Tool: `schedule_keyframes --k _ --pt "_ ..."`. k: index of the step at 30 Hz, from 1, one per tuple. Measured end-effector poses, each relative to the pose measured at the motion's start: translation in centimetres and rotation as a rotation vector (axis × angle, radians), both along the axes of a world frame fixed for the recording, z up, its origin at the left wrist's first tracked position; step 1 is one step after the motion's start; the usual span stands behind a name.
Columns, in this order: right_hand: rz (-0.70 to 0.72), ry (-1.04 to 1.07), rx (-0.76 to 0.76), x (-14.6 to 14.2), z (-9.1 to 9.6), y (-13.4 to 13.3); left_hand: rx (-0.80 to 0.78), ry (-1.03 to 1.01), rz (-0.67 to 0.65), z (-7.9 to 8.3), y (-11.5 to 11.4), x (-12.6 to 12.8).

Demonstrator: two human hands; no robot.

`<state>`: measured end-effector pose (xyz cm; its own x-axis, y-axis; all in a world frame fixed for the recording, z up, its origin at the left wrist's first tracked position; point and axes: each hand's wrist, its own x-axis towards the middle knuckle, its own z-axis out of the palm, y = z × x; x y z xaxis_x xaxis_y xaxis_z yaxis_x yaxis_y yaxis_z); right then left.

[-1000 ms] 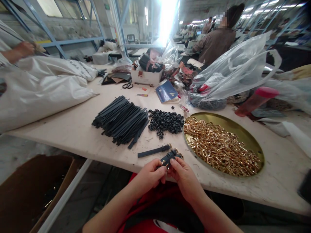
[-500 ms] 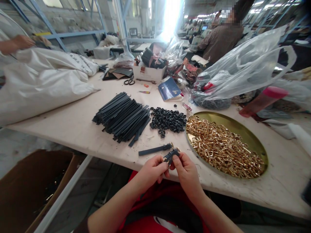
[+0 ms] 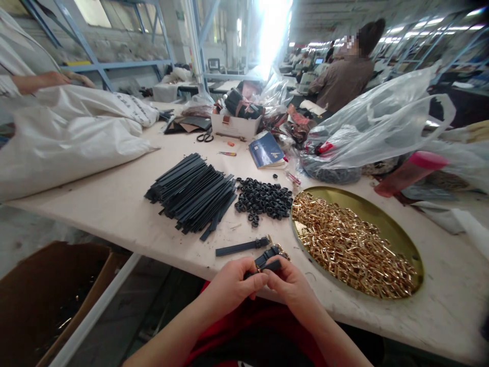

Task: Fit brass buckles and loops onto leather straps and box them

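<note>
- The left hand (image 3: pixel 231 288) and the right hand (image 3: pixel 292 285) are meeting at the near edge of the table (image 3: pixel 114 204), both pinching a short black strap (image 3: pixel 267 261) between thumb and fingertips. The strap is sitting just above the table edge, and a bit of gold metal is showing at its far end.
- A cardboard box (image 3: pixel 42 300) is standing on the floor to the left, below the table.
- A second strap (image 3: pixel 240 247) is lying flat on the table just beyond the hands, untouched.
- To the right, a round gold tray (image 3: pixel 367 210) is holding a heap of gold buckles (image 3: pixel 344 244).
- Farther in, a pile of black loops (image 3: pixel 263 198) is lying beside a stack of long black strips (image 3: pixel 193 191).
- A big white sack (image 3: pixel 64 137) is lying across the table's left side.
- Beyond the loops, a blue booklet (image 3: pixel 265 150), scissors (image 3: pixel 205 136) and a white carton (image 3: pixel 234 125) of dark pieces are sitting on the table.
- On the right, a clear plastic bag (image 3: pixel 378 127) is bulging above a pink bottle (image 3: pixel 410 173) lying on its side.
- At the far left, a co-worker's hand (image 3: pixel 53 79) is resting by the sack, and another person in a brown top (image 3: pixel 342 81) is sitting at the far side.
</note>
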<state>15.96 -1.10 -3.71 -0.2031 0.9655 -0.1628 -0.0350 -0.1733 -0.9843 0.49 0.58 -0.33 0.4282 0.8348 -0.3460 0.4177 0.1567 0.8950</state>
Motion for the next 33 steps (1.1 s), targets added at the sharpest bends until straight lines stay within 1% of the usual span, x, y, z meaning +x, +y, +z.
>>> schedule_keyframes --k 2,4,6,7,9,10,11,12,13,14,15,16,19,20,21,22,23,25,26,27,28,29,31,33 --pt "0.011 -0.021 0.038 -0.1 0.2 0.7 -0.030 -0.017 0.050 -0.5 0.9 0.0" --pt "0.089 -0.062 0.076 0.3 0.3 1.8 -0.074 -0.087 0.104 -1.1 1.7 0.1" --pt "0.183 -0.128 0.097 1.3 0.2 3.7 -0.092 -0.148 0.104 -1.4 2.5 0.1" --pt "0.178 -0.202 0.123 1.9 0.2 4.9 -0.083 -0.148 0.087 -1.5 2.9 0.2" --pt "0.071 -0.469 0.255 3.2 -0.2 7.7 -0.032 -0.089 0.069 -1.7 3.7 0.2" --pt "0.001 -0.667 0.354 3.7 -0.4 9.1 -0.004 -0.056 0.081 -1.8 4.1 0.2" --pt "-0.038 -0.899 0.455 4.1 -0.7 10.5 0.016 -0.037 0.105 -1.9 4.5 0.3" --pt "-0.040 -1.128 0.542 4.4 -1.0 11.7 0.028 -0.032 0.131 -2.1 4.9 0.4" --pt "-0.013 -1.318 0.601 4.5 -1.3 12.7 0.029 -0.038 0.150 -2.2 5.2 0.5" --pt "0.024 -1.453 0.632 4.5 -1.6 13.5 0.023 -0.048 0.157 -2.3 5.4 0.5" --pt "0.053 -1.531 0.649 4.4 -1.9 14.0 0.012 -0.058 0.157 -2.4 5.6 0.5" --pt "0.066 -1.562 0.658 4.4 -2.0 14.3 0.005 -0.064 0.155 -2.4 5.8 0.5" --pt "0.070 -1.552 0.680 4.3 -1.9 14.1 0.022 -0.051 0.169 -2.4 5.9 0.5" --pt "0.054 -1.516 0.684 4.2 -1.7 13.7 0.040 -0.044 0.186 -2.4 5.9 0.5" --pt "0.021 -1.432 0.675 4.1 -1.3 13.2 0.064 -0.038 0.211 -2.3 5.8 0.5" --pt "-0.018 -1.291 0.642 3.9 -0.9 12.6 0.093 -0.038 0.242 -2.2 5.8 0.6" --pt "-0.046 -1.096 0.578 3.7 -0.4 11.8 0.123 -0.044 0.274 -2.1 5.7 0.7" --pt "-0.043 -0.645 0.364 3.0 0.5 10.0 0.175 -0.067 0.322 -1.8 5.4 1.1" --pt "-0.020 -0.457 0.248 2.7 0.9 9.1 0.194 -0.076 0.331 -1.7 5.1 1.3" --pt "-0.002 -0.313 0.147 2.4 1.2 8.2 0.207 -0.076 0.323 -1.6 4.8 1.5" --pt "0.001 -0.212 0.075 2.1 1.4 7.4 0.213 -0.067 0.301 -1.5 4.5 1.6" --pt "-0.015 -0.152 0.034 2.0 1.5 6.7 0.214 -0.051 0.268 -1.5 4.1 1.8" --pt "-0.052 -0.103 0.028 1.9 1.7 5.7 0.204 -0.025 0.204 -1.5 3.2 2.0" --pt "-0.059 -0.089 0.056 2.0 1.8 5.0 0.193 -0.024 0.211 -1.6 2.6 2.1"
